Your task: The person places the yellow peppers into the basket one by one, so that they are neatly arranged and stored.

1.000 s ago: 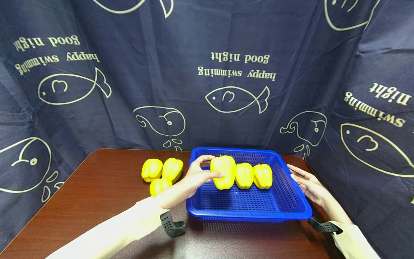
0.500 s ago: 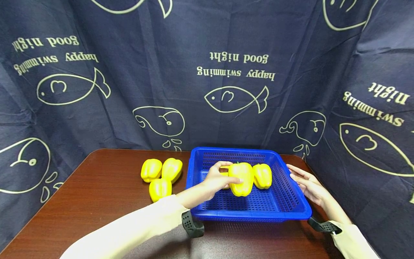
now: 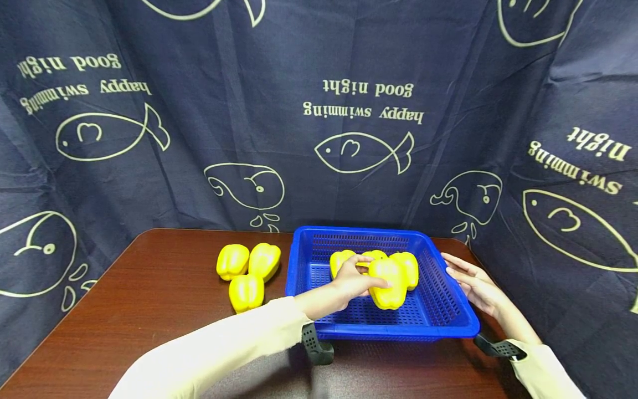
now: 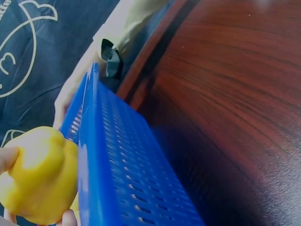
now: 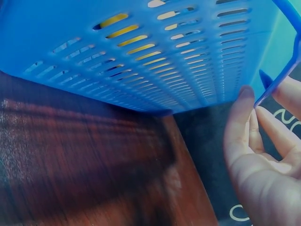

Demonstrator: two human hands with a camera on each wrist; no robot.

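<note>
Inside the blue basket [image 3: 448, 324], just ahead of the left hand [image 3: 351, 282], a yellow pepper [image 3: 389, 282] hangs low over the perforated floor. The fingers curl round its near side and the thumb shows at its edge in the left wrist view, a hold that seems meant to keep the smooth, rounded fruit from slipping. Beyond that hand three more peppers [image 3: 371, 257] crowd along the far wall, so the held one sits in front of them. The right hand [image 3: 473, 288] lies spread, fingers straight, against the basket's right rim, probably steadying the light tray. Left of the left forearm, three loose peppers [image 3: 246, 269] cluster on the brown table [image 3: 124, 310], just beside the basket.
</note>
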